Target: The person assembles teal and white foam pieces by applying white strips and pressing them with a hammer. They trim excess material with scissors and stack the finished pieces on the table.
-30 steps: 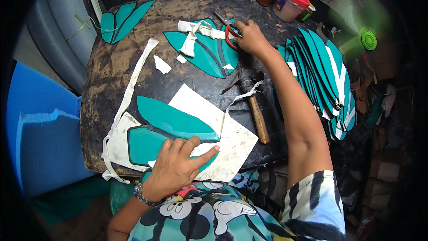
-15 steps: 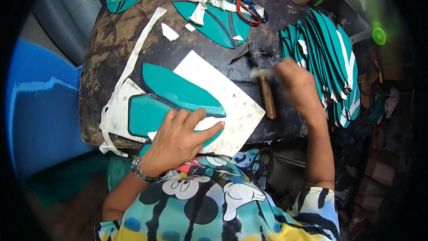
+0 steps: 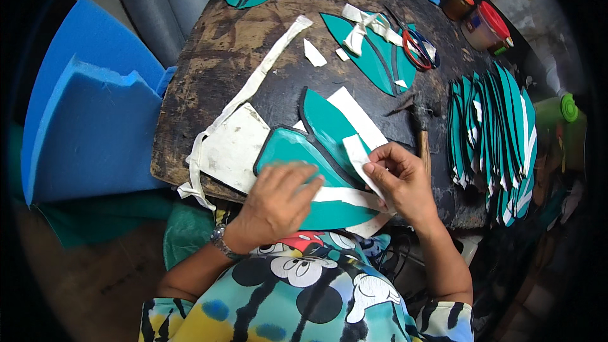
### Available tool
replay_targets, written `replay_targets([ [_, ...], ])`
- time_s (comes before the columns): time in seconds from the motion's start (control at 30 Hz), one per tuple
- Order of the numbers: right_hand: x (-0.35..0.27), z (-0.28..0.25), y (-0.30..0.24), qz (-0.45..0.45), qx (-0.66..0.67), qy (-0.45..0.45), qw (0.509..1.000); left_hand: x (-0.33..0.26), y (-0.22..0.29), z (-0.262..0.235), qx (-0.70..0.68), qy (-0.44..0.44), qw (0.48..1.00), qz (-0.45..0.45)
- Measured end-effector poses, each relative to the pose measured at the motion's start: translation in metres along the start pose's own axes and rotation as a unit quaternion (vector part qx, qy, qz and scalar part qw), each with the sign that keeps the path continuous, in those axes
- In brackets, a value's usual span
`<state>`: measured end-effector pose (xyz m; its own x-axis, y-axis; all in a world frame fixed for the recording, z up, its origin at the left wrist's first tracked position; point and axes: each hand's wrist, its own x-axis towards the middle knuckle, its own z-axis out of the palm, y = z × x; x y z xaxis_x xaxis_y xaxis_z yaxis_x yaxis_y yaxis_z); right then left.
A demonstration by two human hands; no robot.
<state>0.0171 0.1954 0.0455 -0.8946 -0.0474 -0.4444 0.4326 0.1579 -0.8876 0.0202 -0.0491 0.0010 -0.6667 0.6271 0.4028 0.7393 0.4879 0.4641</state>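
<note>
left hand lies palm down, fingers spread flat, on the teal leaf-shaped piece with a dark rim; it presses on the piece and grips nothing. right hand has thumb and forefinger pinched shut on a narrow white paper strip, which runs up and away from the fingertips across the teal surface. a second white band crosses the same piece just below the left fingertips, toward the right palm.

the teal piece sits at the near edge of the dark, worn wooden work board, directly under both hands. a second teal piece of the same shape overlaps it just beyond the fingertips. a stained white backing sheet lies under both, sticking out to the left of the left hand.

beyond the right fingers: a wooden-handled tool lies on the board just past the knuckles; its head is hard to make out. further out, a teal leaf piece with white scraps on it and red-handled scissors resting on its right end. to the right of the right hand, well apart, a fanned stack of teal and white pieces. a long white offcut strip runs diagonally beyond the left fingers. far left of the left hand, blue foam blocks. two red-lidded jars stand at the far right of the board.
</note>
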Motion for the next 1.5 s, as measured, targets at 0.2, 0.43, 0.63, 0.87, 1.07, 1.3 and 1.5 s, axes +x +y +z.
replay_targets([
  [0.2,0.020,0.026,-0.002,-0.015,-0.004,-0.050,0.999,-0.005,-0.029,-0.001,0.008,0.035,0.998,-0.053],
  [0.43,0.038,0.035,0.001,-0.022,-0.088,-0.021,0.996,-0.008,-0.031,0.003,-0.007,0.057,0.996,-0.061],
  [0.63,0.039,0.033,0.001,0.000,-0.084,-0.021,0.996,-0.002,-0.029,-0.005,-0.012,0.035,0.997,-0.066],
  [0.87,0.043,0.035,-0.001,0.007,-0.082,-0.019,0.996,0.010,-0.030,-0.006,0.006,-0.038,0.998,-0.049],
  [1.07,0.027,0.023,-0.012,0.063,0.008,-0.021,0.998,0.011,-0.033,0.002,-0.003,-0.006,0.997,-0.073],
  [1.3,0.014,0.018,0.001,-0.024,-0.078,-0.036,0.996,0.010,-0.031,0.004,0.030,-0.036,0.996,-0.080],
  [1.5,0.007,0.019,0.017,-0.118,-0.206,-0.014,0.971,0.013,-0.029,0.002,0.071,-0.060,0.995,-0.039],
])
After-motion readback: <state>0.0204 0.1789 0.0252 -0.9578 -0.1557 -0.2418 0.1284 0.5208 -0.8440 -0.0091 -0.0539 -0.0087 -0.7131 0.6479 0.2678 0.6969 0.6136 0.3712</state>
